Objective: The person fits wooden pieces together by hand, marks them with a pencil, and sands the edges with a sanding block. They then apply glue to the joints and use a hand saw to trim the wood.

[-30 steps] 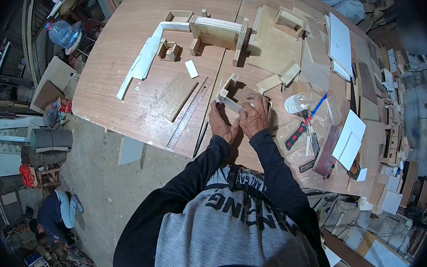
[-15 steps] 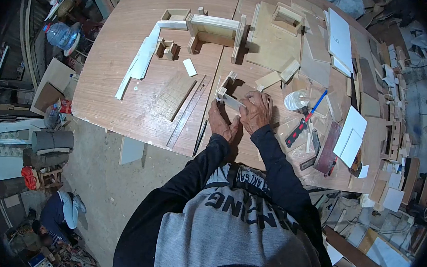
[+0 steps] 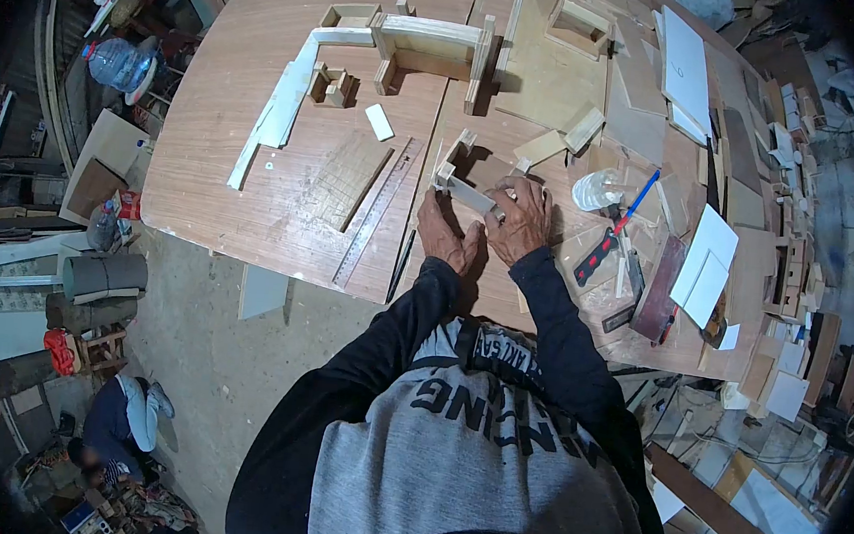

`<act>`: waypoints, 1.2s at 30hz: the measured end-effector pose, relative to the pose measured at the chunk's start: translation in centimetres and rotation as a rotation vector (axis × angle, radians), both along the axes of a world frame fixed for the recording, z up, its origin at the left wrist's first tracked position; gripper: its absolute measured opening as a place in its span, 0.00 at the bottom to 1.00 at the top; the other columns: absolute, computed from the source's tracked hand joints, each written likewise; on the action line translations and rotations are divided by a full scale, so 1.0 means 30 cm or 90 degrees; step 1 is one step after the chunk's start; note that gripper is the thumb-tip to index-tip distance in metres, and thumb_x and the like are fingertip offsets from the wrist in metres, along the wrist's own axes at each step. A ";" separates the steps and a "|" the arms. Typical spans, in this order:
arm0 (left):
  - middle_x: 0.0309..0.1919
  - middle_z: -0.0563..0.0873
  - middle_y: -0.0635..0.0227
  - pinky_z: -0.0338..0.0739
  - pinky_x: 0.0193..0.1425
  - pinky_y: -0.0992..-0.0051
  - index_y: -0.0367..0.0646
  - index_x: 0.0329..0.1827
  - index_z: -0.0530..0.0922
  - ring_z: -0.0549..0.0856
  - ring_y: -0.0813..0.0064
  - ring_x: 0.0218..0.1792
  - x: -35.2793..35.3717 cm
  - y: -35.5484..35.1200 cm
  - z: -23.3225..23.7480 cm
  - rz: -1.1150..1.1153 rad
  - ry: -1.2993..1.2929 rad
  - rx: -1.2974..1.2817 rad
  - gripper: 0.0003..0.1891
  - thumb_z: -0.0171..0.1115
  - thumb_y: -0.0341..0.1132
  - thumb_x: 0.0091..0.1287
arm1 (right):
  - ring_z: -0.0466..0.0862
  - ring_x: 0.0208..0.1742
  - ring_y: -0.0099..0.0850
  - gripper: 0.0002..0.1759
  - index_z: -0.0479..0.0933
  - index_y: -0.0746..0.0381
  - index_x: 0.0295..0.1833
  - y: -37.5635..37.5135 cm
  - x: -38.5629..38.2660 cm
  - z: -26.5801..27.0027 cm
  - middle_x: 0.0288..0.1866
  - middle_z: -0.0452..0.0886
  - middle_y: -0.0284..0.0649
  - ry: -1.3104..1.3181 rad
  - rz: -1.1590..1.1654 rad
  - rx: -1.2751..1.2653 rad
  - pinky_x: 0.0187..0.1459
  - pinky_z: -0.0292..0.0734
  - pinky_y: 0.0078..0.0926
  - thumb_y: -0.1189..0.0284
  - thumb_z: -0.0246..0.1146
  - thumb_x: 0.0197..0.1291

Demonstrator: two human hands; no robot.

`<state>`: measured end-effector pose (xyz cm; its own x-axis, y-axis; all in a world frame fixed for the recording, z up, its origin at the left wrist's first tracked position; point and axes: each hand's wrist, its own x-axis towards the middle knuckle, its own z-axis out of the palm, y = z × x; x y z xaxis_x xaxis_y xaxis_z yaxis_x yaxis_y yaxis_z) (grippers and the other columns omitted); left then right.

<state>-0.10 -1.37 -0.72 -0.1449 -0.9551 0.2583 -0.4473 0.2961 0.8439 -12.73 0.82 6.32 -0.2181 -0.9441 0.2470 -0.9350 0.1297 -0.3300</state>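
Observation:
On the table before me stands a small wooden frame (image 3: 471, 196) of joined strips, with a pale front strip facing me. My left hand (image 3: 448, 234) grips its near left corner, thumb and fingers closed in. Curled over the right end of the same strip is my right hand (image 3: 519, 219), its fingers pressed down and partly hiding that end. Just left of my hands lie a metal ruler (image 3: 375, 213) and a flat wooden board (image 3: 345, 182). A small white piece (image 3: 379, 123) rests above them.
A larger wooden frame (image 3: 430, 32) stands at the back. Right of my hands are a clear plastic container (image 3: 597, 190), a red-and-black utility knife (image 3: 596, 256), a blue pen (image 3: 643, 194) and white panels (image 3: 705, 264). Another person (image 3: 118, 428) crouches on the floor at lower left.
The view has shifted slightly. My right hand has moved a little to the right along the strip, and my left hand keeps its place at the corner.

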 end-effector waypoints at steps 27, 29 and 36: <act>0.56 0.62 0.42 0.55 0.62 0.55 0.31 0.63 0.54 0.62 0.45 0.56 0.054 -0.076 0.094 0.003 -0.099 -0.117 0.40 0.64 0.29 0.46 | 0.69 0.52 0.39 0.12 0.80 0.59 0.35 -0.009 -0.003 0.013 0.47 0.72 0.37 -0.046 0.008 -0.059 0.54 0.61 0.39 0.72 0.64 0.39; 0.56 0.62 0.42 0.55 0.62 0.55 0.32 0.63 0.55 0.62 0.45 0.57 0.054 -0.078 0.111 0.009 -0.123 -0.138 0.40 0.63 0.28 0.46 | 0.69 0.52 0.39 0.13 0.80 0.59 0.36 -0.004 0.001 0.028 0.47 0.72 0.37 -0.061 0.002 -0.054 0.54 0.61 0.40 0.72 0.65 0.38; 0.57 0.61 0.40 0.54 0.64 0.55 0.32 0.64 0.55 0.61 0.44 0.58 0.064 -0.084 0.093 -0.006 -0.103 -0.123 0.38 0.59 0.27 0.46 | 0.69 0.53 0.39 0.15 0.79 0.58 0.38 -0.004 0.001 -0.028 0.47 0.71 0.37 -0.035 -0.029 -0.063 0.56 0.60 0.42 0.71 0.65 0.38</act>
<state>1.81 -3.88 2.09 -0.2079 -0.8887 0.4085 -0.5681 0.4497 0.6893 -12.69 0.71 5.46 -0.2763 -0.9043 0.3255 -0.9088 0.1356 -0.3946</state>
